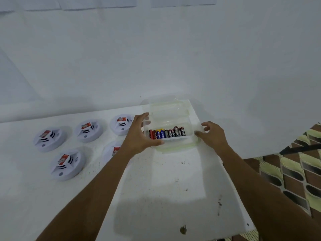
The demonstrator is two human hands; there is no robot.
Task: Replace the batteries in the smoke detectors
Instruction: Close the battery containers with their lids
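A clear plastic container (175, 145) with its hinged lid (166, 108) folded back sits at the table's far right. Inside it stands a row of several batteries (167, 133), red, blue and black. My left hand (140, 134) grips the container's left side, thumb along the front rim. My right hand (212, 134) touches its right edge with fingers spread. Several white round smoke detectors lie to the left: one (49, 139), one (89, 130), one (121, 124), one (66, 164), and one (111, 151) partly hidden behind my left forearm.
The white table (165, 188) has dark stains and ends in a right edge near my right arm. Beyond that edge lies a patterned brown and yellow floor covering (295, 171). A white wall rises behind the table.
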